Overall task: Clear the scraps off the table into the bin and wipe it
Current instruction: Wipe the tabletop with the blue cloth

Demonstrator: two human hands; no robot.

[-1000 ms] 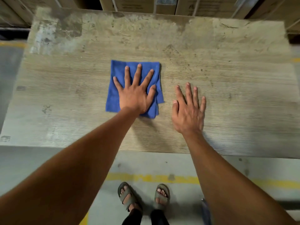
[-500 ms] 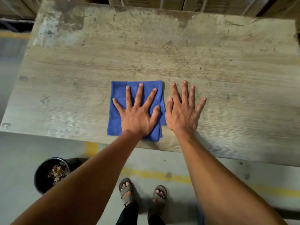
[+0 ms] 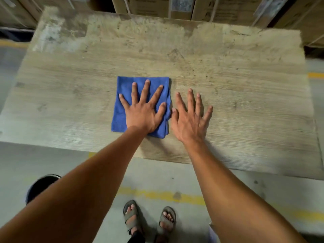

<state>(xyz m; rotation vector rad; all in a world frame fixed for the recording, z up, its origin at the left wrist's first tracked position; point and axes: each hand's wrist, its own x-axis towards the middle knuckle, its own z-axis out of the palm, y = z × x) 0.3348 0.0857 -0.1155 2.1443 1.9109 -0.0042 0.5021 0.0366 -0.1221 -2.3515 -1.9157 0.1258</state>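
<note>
Table (image 3: 245, 95): a worn, wood-grained top is seen stretching wide from left to right; no scraps can be made out on it, so the wiping step is judged to be the one in hand.
Boxes (image 3: 217, 7): cardboard cartons are stacked behind the far edge; printing and a pale label are seen on them, but nothing can be read.
Bin (image 3: 41, 185): a dark round bin is seen on the floor, below the near left edge of the table and partly hidden by the left forearm; its contents cannot be made out.
Cloth (image 3: 122, 109): a folded blue square is laid flat near the middle of the table, slightly toward its near edge; no brand or tag is visible.
Left hand (image 3: 143, 114): it is pressed flat on the cloth with fingers spread and straight, so the cloth lies directly beneath it.
Right hand (image 3: 188, 122): it is laid flat on bare wood, fingers straight, the thumb just beside the cloth's right edge.
Key relation: unwiped surface lies on every side of the cloth, the widest stretches to left and right; the left hand is the one placed to drive it.
</note>
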